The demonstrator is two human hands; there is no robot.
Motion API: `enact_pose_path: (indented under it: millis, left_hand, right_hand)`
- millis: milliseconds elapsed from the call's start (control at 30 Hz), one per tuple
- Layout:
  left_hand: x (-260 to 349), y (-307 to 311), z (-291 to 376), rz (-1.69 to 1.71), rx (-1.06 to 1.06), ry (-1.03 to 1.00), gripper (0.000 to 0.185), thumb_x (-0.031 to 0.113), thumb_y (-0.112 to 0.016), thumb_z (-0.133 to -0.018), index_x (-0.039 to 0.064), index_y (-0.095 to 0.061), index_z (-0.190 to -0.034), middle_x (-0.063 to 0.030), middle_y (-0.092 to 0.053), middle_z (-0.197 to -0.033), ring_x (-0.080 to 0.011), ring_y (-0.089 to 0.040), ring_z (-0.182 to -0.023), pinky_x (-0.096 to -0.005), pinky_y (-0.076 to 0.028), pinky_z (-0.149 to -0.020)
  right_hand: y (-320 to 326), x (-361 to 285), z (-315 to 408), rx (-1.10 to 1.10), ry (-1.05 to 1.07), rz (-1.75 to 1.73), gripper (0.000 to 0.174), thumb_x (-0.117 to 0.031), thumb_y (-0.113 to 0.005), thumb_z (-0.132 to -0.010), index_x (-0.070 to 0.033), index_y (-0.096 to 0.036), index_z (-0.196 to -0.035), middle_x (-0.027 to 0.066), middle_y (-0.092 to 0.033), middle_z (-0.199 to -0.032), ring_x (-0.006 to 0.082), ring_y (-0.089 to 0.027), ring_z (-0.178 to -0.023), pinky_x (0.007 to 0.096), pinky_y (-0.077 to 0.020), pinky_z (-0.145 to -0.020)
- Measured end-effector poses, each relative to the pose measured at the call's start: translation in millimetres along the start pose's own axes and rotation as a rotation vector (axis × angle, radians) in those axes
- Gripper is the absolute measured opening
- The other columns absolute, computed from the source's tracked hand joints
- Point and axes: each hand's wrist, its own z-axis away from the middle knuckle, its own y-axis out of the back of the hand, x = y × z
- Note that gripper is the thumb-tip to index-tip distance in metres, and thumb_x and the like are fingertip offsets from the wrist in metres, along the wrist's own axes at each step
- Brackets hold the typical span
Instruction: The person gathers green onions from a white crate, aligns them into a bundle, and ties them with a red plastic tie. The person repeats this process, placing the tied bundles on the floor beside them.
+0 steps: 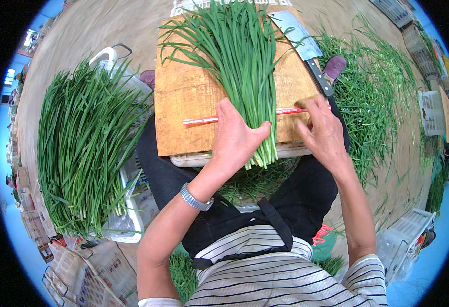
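Note:
A bunch of garlic chives (243, 69) lies on a wooden cutting board (182, 92), leaf tips away from me, pale stem ends over the near edge. My left hand (236, 134) grips the bunch near its stem ends. Under the bunch runs a red and white printed strip (201, 121), sticking out on both sides. My right hand (320, 126) is at the strip's right end, fingers bent; whether they pinch it is unclear. A cleaver (301, 38) with a black handle lies along the board's right edge.
At the left, a white plastic crate (134, 215) holds a large heap of garlic chives (82, 153). Loose leaf trimmings (370, 103) cover the floor at the right. More crates (408, 234) stand at the lower right and lower left (90, 276).

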Motion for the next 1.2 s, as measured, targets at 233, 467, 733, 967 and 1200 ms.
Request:
enact_pose_path:
  millis: [233, 467, 733, 967, 1200]
  left_hand:
    - [-2.2, -1.2, 0.4, 0.090, 0.003, 0.001, 0.071, 0.025, -0.076, -0.068, -0.012, -0.034, -0.112, -0.0280, -0.042, -0.108, -0.0413, -0.045, -0.108, -0.0440, -0.039, -0.095]
    - [-6.3, 0.2, -1.2, 0.122, -0.013, -0.015, 0.071, 0.024, -0.077, -0.068, -0.012, -0.036, -0.114, -0.0267, -0.043, -0.110, -0.0395, -0.044, -0.110, -0.0442, -0.038, -0.096]
    - [-8.6, 4.5, 1.4, 0.144, -0.012, -0.034, 0.076, 0.028, -0.080, -0.069, -0.010, -0.037, -0.119, -0.0246, -0.042, -0.111, -0.0394, -0.043, -0.111, -0.0445, -0.038, -0.096]
    - [-13.2, 13.9, -1.5, 0.214, -0.060, -0.039, 0.064, 0.030, -0.077, -0.073, -0.007, -0.048, -0.118, -0.0225, -0.046, -0.108, -0.0369, -0.040, -0.107, -0.0448, -0.036, -0.095]
    - [-12.1, 13.8, -2.4, 0.080, -0.033, -0.054, 0.068, 0.029, -0.078, -0.070, -0.009, -0.046, -0.117, -0.0236, -0.045, -0.109, -0.0381, -0.039, -0.108, -0.0442, -0.036, -0.095]
  right_hand:
    - [-17.3, 30.0, -21.1, -0.048, 0.152, -0.035, 0.014, -0.005, -0.063, -0.079, -0.003, -0.054, -0.090, 0.0117, -0.052, -0.085, 0.0313, -0.057, -0.079, 0.0398, -0.0453, -0.069]
    - [-39.9, 11.8, -31.6, -0.026, 0.234, -0.108, 0.013, -0.001, -0.060, -0.078, -0.001, -0.053, -0.089, 0.0156, -0.050, -0.083, 0.0380, -0.055, -0.080, 0.0427, -0.0450, -0.068]
    - [-26.2, -10.6, 9.0, -0.159, -0.235, -0.660, 0.016, -0.012, -0.054, -0.092, 0.003, -0.057, -0.098, 0.0028, -0.058, -0.080, 0.0071, -0.055, -0.071, 0.0248, -0.0468, -0.064]
    - [-28.1, -21.6, 23.0, 0.099, -0.063, -0.390, 0.018, -0.008, -0.066, -0.081, 0.000, -0.055, -0.092, 0.0046, -0.055, -0.075, 0.0109, -0.052, -0.064, 0.0258, -0.0437, -0.057]
    - [-31.5, -60.8, 34.5, 0.179, 0.330, -0.013, 0.026, -0.005, -0.076, -0.065, -0.004, -0.055, -0.081, 0.0085, -0.050, -0.072, 0.0259, -0.053, -0.061, 0.0344, -0.0431, -0.054]
